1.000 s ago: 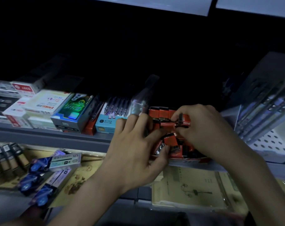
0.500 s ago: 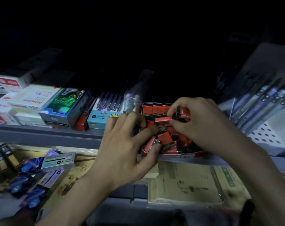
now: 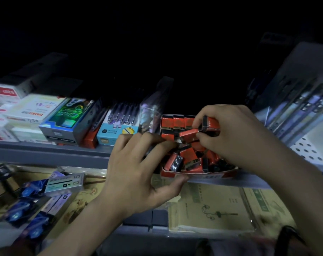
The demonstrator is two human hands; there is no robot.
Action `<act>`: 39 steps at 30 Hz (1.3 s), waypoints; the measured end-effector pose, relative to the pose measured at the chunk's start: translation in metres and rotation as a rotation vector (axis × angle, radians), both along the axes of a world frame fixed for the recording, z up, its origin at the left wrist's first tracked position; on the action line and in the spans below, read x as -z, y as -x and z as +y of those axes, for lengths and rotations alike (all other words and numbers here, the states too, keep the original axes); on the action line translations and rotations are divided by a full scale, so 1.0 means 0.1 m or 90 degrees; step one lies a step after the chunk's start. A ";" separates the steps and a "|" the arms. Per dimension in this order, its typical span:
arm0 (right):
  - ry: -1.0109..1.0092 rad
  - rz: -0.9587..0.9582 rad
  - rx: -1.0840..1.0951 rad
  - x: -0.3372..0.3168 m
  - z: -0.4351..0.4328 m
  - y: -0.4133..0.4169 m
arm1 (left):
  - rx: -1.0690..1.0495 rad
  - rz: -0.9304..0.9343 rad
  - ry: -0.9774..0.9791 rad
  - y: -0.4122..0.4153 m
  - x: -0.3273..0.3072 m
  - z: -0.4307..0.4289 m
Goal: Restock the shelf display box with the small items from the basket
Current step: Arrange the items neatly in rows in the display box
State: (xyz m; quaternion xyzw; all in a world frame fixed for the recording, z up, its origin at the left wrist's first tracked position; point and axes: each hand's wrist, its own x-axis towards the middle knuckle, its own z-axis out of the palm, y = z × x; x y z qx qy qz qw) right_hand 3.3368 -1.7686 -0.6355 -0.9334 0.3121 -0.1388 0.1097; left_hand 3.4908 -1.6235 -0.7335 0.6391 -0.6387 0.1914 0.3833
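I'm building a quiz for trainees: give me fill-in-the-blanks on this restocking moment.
The right hand holds packs above a ____ box. The rear packs form a neat ____. A blue carton to its left holds ____.
Missing: red; row; pens.

Red-orange small boxes (image 3: pixel 189 157), black ends; red display box (image 3: pixel 199 175); light-blue pen carton (image 3: pixel 116 133).
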 end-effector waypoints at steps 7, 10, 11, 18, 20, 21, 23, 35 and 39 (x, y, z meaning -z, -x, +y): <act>-0.058 -0.071 0.022 0.01 -0.02 -0.01 | -0.007 0.058 -0.023 0.01 -0.05 0.00; -0.071 -0.123 0.043 0.00 -0.05 0.02 | -0.006 0.157 -0.061 0.05 -0.12 0.01; -0.073 -0.132 0.048 0.00 -0.07 0.03 | -0.006 0.179 -0.075 0.06 -0.14 0.01; -0.112 -0.183 0.067 0.01 -0.06 0.04 | -0.057 0.167 -0.137 0.25 -0.30 0.03; -0.120 -0.201 0.077 0.02 -0.05 0.03 | -0.086 0.168 -0.156 0.33 -0.34 0.00; -0.120 -0.205 0.082 0.03 -0.05 0.03 | -0.096 0.167 -0.164 0.34 -0.36 -0.02; -0.128 -0.215 0.094 0.05 -0.04 0.03 | -0.101 0.143 -0.190 0.36 -0.40 -0.05; -0.167 -0.257 0.138 0.10 0.03 0.17 | -0.127 -0.135 -0.327 0.43 -0.84 -0.13; -0.182 -0.269 0.146 0.11 0.01 0.24 | -0.125 -0.192 -0.352 0.48 -0.87 -0.18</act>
